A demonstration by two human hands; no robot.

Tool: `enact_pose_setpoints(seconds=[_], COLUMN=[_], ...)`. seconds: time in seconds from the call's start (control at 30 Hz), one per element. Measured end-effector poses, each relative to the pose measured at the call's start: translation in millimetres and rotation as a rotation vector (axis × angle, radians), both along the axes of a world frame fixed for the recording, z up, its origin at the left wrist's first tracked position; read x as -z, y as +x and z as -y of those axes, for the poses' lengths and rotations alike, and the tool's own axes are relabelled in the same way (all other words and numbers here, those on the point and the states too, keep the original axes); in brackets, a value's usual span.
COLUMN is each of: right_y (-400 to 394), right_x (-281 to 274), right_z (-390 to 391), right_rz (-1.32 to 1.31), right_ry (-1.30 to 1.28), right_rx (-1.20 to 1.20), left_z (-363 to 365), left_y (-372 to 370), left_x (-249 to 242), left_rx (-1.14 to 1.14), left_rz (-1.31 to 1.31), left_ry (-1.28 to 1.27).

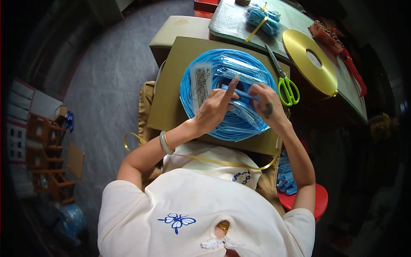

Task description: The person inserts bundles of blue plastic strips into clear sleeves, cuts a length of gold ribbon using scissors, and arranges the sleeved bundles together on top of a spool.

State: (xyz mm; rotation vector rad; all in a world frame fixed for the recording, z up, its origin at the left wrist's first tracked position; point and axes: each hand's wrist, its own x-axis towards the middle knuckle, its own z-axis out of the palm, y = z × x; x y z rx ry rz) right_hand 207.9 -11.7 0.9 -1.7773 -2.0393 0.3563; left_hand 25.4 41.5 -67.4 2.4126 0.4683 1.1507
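Note:
A large coil of blue cord point(229, 135) lies on a brown board point(171, 94) in front of me. Clear plastic packets point(239, 68) rest on the coil, and a packet with a dark line pattern point(200, 83) lies on its left side. Over the middle of the coil, my left hand point(216, 107) has its index finger stretched out and its other fingers curled. My right hand point(269, 105) pinches the end of a small blue packet point(242, 93) whose other end reaches my left fingers.
Green-handled scissors point(287, 88) lie right of the coil. A gold ribbon roll point(327, 70) and a tied blue bundle point(263, 21) are on the glass-topped table point(227, 17). More blue packets sit on a red stool point(319, 199). Gold ribbon point(222, 162) crosses my lap.

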Motion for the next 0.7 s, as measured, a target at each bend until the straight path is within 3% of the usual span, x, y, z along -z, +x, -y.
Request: enact_pose_setpoints(seconds=[0.1,0.27,0.4,0.43,0.57,0.67,0.7], right_y=[-0.7,-12.9,-28.5,-28.5,-10.2,7.2,9.3], right_x=[-2.8,4.8,24.3,23.6,7.0,-9.4,-11.1], right_z=[7.1,16.8,20.9,20.0,17.6,-12.2,-26.4], right_rz=[-0.184,0.179,0.557,0.557,0.112,0.11,0.142], right_ry=[-0.134,-0.007,0.256,0.258,0.047,0.043,0.204], right_rx=[-0.067,-0.1,-0.038,-0.042,-0.133,-0.068,0.019], left_z=[1.4,3.5,5.7,5.6,2.2,3.3,1.7], left_y=[1.4,2.2,2.3,1.0,4.0,9.9,7.9], left_x=[-0.4,-5.7,-17.6,-18.1,-13.5,-12.3,-12.8], left_rx=[-0.03,-0.017,-0.154,-0.179,0.01,0.038,0.039], left_rz=[0.027,0.042,-0.121,-0.144,-0.114,-0.09,-0.087], left_ry=[-0.027,-0.093,0.331,0.392,0.227,0.177,0.157])
